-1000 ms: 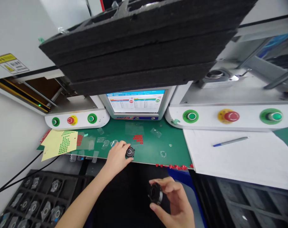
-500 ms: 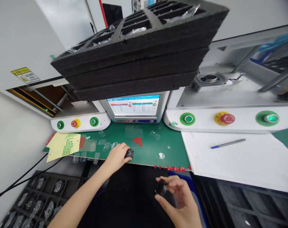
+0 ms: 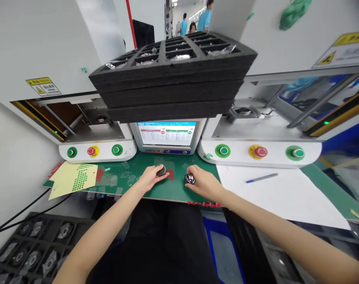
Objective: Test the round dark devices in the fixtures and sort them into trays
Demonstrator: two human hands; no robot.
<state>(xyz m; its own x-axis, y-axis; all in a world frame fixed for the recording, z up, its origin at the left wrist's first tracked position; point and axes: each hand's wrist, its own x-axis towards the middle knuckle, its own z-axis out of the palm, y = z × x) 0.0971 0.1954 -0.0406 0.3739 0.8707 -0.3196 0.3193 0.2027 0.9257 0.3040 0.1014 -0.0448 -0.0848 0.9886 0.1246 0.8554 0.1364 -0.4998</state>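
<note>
My left hand (image 3: 150,177) is closed around the edge of a round black watch body (image 3: 161,170), just above the green mat (image 3: 156,192). To its right, my right hand (image 3: 206,182) grips another watch body with a lit face (image 3: 190,178), which shows white digits. Fingers and thumb hold each one by its rim, and the two are a short way apart. Between the hands, small red stickers (image 3: 170,174) lie on the mat. The undersides of both watch bodies are hidden.
A stack of black foam trays (image 3: 173,92) stands over the monitor (image 3: 167,134). Button panels flank it, with an emergency stop (image 3: 260,151) on the right. A pen (image 3: 262,178) lies on white paper (image 3: 256,197). Another tray (image 3: 52,232) of wrapped parts sits lower left.
My right hand has risen from below the mat's edge to above the mat, its watch body now face up and lit. My left hand has tilted its watch body. The view has shifted.
</note>
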